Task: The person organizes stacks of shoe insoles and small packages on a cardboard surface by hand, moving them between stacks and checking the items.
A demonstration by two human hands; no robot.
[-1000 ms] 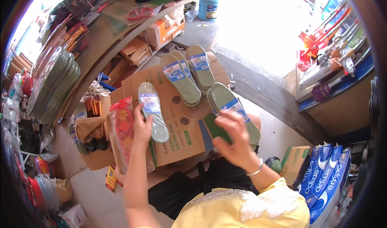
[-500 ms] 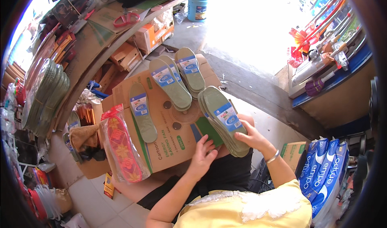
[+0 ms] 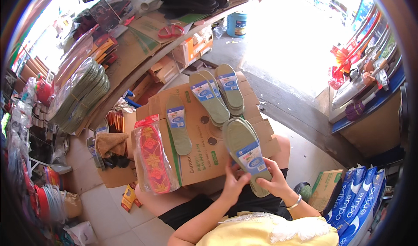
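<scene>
A stack of green insoles [image 3: 240, 135] with blue-and-white paper bands is tilted up over my lap. My right hand [image 3: 275, 181] grips its near right edge, thumb on top. On its left edge my left hand [image 3: 235, 184] closes with the thumb over the top insole; its other fingers are partly hidden. Beyond lies a flattened cardboard box [image 3: 266, 137] across my knees. It bears a single green insole [image 3: 180, 137], a middle pile of insoles [image 3: 213, 106], a far pile of insoles [image 3: 234, 99], and red patterned insoles in a clear bag [image 3: 156, 159].
A curved counter [image 3: 143, 61] on the left holds red scissors [image 3: 170, 31] and a bundle of green insoles [image 3: 82, 91]. A blue bucket [image 3: 236, 25] stands beyond. At right are blue-and-white packs [image 3: 359, 202], a carton [image 3: 324, 187] and a display stand [image 3: 370, 115].
My left hand has come up from the cardboard onto the stack's left side. The insole stack has been drawn toward my lap. The whole view has shifted, with the scene moving right and down.
</scene>
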